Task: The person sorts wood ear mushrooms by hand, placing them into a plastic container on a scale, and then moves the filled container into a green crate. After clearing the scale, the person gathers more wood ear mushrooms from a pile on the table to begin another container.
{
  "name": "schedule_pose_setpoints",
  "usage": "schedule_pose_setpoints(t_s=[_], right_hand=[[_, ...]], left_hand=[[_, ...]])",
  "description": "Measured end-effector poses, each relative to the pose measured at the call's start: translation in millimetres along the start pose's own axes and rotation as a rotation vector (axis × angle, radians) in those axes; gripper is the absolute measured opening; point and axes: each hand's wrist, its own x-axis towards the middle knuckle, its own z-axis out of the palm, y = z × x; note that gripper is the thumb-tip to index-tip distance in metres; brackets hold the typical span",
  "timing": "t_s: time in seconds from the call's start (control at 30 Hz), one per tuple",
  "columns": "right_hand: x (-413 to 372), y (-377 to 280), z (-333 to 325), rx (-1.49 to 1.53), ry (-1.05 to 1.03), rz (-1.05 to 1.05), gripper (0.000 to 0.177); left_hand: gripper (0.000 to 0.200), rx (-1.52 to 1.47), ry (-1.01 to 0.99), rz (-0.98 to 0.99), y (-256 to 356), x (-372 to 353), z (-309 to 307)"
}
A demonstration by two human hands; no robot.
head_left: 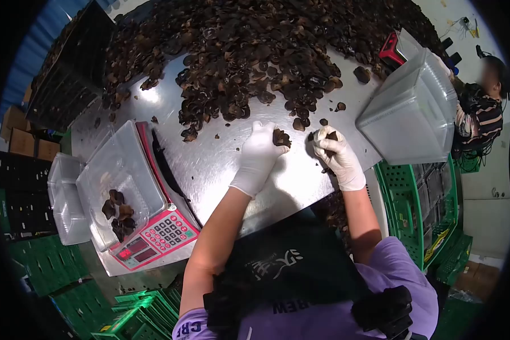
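Observation:
My left hand (259, 148), in a white glove, has its fingers closed on a dark brown, curled wood ear mushroom (281, 137) over the metal table. Just to the right, my gloved right hand (332, 151) pinches a smaller dark mushroom piece (331, 136); its outline is partly hidden by the fingers. A few loose mushroom bits lie on the table near this hand. Beyond both hands spreads a large heap of the same mushrooms (255, 62).
At left, a pink-framed digital scale (167, 229) carries a clear plastic tub (119, 170) with several mushrooms. Stacked clear tubs (405, 113) stand at the right table edge, above green crates (399, 198). A black crate (73, 68) sits far left. Another person (481, 113) is at far right.

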Motion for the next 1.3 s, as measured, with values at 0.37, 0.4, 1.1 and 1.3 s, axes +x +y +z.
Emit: schedule_pose_setpoints(t_s=[0.37,0.4,1.1,1.3], right_hand=[[-108.7,41.5,79.4,-1.599,-0.498,0.171,0.028],[-112.3,51.8,81.5,-1.621,-0.521,0.211,0.034],[-128.1,6.9,84.5,-0.813,-0.032,0.398,0.012],[-81.5,3.2,117.8,-1.181,-0.137,0.013,0.018]], left_hand=[[0.035,0.227,0.0,0.086,-5.9,15.6,21.2],[0.034,0.208,0.047,0.097,-6.8,14.5,21.2],[0.025,-1.065,0.374,-0.102,-23.6,-162.8,-142.2],[0.021,-0.456,1.058,-0.103,-103.0,-211.1,-235.9]])
